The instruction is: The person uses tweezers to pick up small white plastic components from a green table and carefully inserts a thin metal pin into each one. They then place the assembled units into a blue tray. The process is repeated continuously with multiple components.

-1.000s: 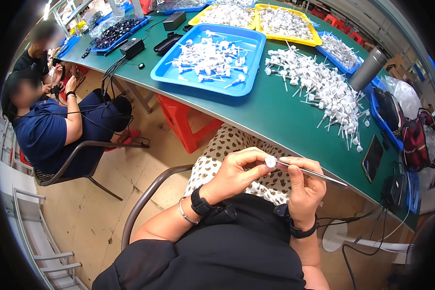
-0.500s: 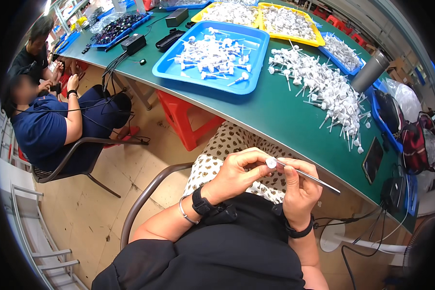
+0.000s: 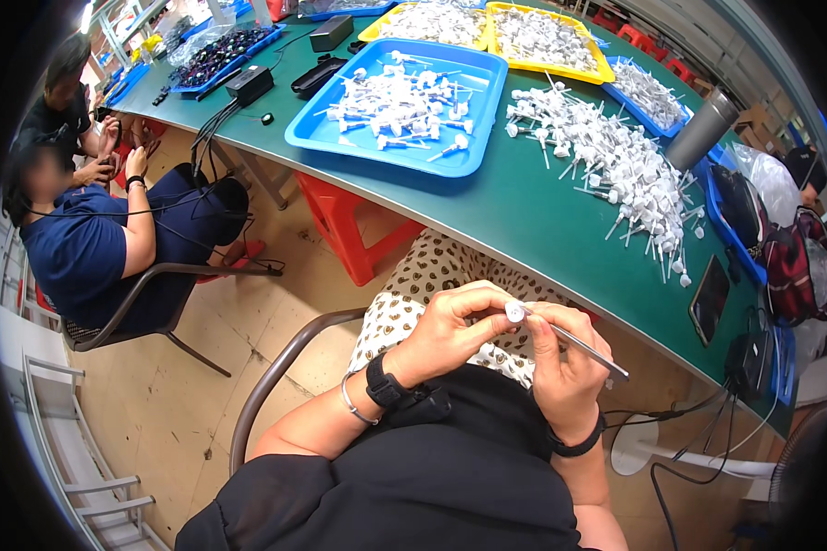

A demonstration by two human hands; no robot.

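My left hand (image 3: 450, 331) pinches a small white pump head (image 3: 515, 312) over my lap. My right hand (image 3: 565, 363) grips the thin clear tube (image 3: 586, 349) that sticks out of that pump head toward the right. Both hands meet just below the near edge of the green table (image 3: 524, 216). A loose pile of white pump parts with tubes (image 3: 616, 170) lies on the table ahead and to the right. A blue tray (image 3: 400, 96) with more of these parts stands ahead to the left.
Two yellow trays (image 3: 542, 32) and a further blue tray (image 3: 648, 92) stand at the back. A grey metal cup (image 3: 703, 133), a phone (image 3: 709, 298), bags (image 3: 799, 262) and cables sit at right. Two other people (image 3: 92, 230) sit at left; a red stool (image 3: 349, 216) is under the table.
The view has shifted slightly. My hands stay together on the pump head and tube, with only small finger movement.
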